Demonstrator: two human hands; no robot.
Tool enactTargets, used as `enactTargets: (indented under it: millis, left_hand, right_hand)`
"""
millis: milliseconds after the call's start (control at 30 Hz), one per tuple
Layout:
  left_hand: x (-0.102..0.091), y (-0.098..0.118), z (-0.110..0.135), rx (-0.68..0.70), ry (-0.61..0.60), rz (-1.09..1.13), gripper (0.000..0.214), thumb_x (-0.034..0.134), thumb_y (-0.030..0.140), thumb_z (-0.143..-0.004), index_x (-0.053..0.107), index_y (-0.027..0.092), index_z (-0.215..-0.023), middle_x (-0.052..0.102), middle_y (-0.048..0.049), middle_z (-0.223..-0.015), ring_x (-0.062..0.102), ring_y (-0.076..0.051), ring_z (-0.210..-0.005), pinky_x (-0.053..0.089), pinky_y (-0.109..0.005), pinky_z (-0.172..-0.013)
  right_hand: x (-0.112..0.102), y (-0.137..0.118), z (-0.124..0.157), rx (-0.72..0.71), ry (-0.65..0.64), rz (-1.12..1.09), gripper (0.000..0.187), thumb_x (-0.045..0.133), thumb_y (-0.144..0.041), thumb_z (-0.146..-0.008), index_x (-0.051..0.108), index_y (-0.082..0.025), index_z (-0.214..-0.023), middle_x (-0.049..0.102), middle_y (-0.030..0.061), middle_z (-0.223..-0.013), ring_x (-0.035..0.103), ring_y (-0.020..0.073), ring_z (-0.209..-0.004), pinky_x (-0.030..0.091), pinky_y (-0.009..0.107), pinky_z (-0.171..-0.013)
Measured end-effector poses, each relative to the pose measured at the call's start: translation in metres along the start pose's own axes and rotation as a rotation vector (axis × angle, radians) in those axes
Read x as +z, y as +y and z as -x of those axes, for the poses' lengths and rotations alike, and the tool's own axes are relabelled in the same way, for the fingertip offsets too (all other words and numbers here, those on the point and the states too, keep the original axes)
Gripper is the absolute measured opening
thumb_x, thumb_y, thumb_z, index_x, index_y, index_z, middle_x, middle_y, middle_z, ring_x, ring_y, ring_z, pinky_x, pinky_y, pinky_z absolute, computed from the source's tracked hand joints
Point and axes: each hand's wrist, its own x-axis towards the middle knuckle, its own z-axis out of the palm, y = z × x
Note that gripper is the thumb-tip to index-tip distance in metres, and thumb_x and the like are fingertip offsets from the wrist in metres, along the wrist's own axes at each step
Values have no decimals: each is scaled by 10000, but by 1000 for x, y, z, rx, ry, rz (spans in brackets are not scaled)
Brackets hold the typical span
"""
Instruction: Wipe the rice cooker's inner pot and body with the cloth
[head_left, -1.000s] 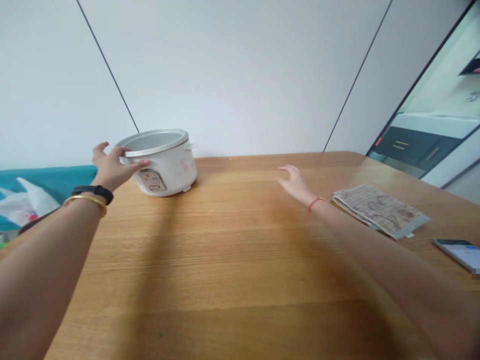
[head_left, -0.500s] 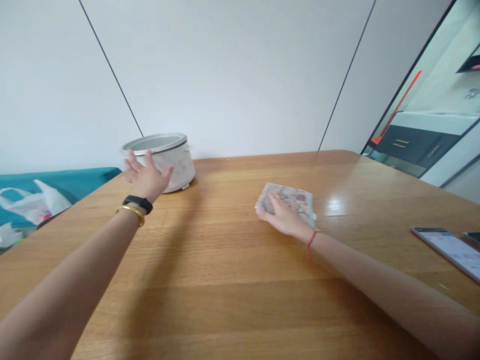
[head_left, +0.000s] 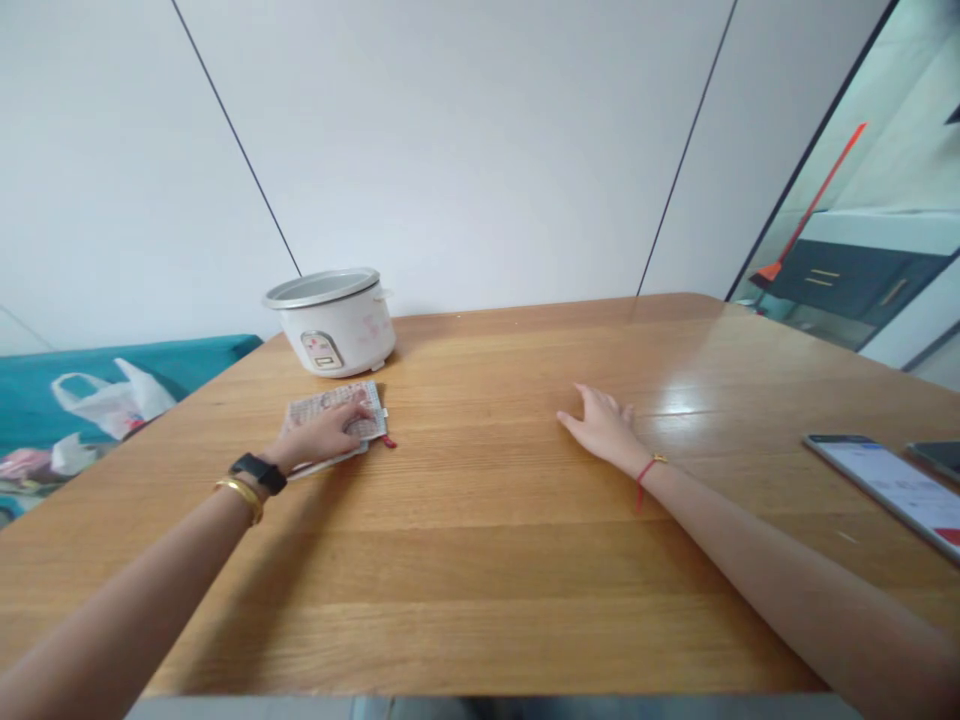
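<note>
My left hand point(head_left: 324, 438) rests on a folded patterned cloth point(head_left: 358, 398), its fingers curled over the top and its thumb by the near edge. The cloth has a checked border, and a small red tab point(head_left: 388, 441) sticks out at its right corner. Part of the cloth is hidden under the hand. Just behind it stands a white rice cooker point(head_left: 352, 335) without a lid, touching neither hand. Over the right half of the table, my right hand point(head_left: 604, 428) is open with nothing in it, thumb and fingers apart.
On the wooden table point(head_left: 480, 560) a phone point(head_left: 885, 485) lies at the right, with another dark device point(head_left: 937, 458) beside it. A white wall stands behind. Plastic bags point(head_left: 112, 400) sit on a teal seat point(head_left: 217, 352) at left. An orange broom point(head_left: 814, 205) leans in the doorway.
The cloth has gone from under my right hand to the left, in front of the rice cooker. My left hand has come down onto it, and my right hand is free of it.
</note>
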Motion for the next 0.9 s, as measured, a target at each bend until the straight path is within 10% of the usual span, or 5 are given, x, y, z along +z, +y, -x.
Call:
enactTargets:
  millis: [233, 500, 700, 900]
  left_hand:
    - [-11, -49, -21, -123, -33, 115, 518, 514, 388, -584, 695, 241, -1047, 753, -82, -1066, 729, -311, -975, 598, -380, -843]
    - [9, 9, -19, -276, 153, 68, 480, 452, 333, -833, 712, 261, -1230, 672, -126, -1423, 536, -450, -1387, 311, -824, -1118]
    - [28, 24, -21, -251, 94, 95, 490, 484, 353, -884, 707, 214, -1298, 650, -177, -1457, 532, -485, -1393, 281, -844, -1127]
    - [26, 14, -26, -177, 224, 183, 427, 541, 403, -868, 743, 188, -1177, 675, -196, -1404, 559, -456, -1363, 348, -724, -1157]
  right_hand:
    - [9, -2, -5, -38, -32, 24, 609, 575, -451, -960, 519, -205, -1514, 544, 184, -1562, 419, 408, -1498, 96, 833, -1191]
    - [-6, 29, -30, -70, 173, -106, 517, 532, -429, -984, 613, -155, -1414, 626, 173, -1482, 581, 327, -1377, 377, 548, -1215]
    - [-11, 69, -45, 23, 190, -55, 522, 552, -360, -959, 631, -84, -1396, 656, 195, -1433, 624, 328, -1325, 465, 441, -1142]
    - [-17, 55, -50, 82, 124, 205, 429, 508, -365, -1002, 710, -150, -1314, 762, 140, -1259, 704, 338, -1191, 523, 443, -999]
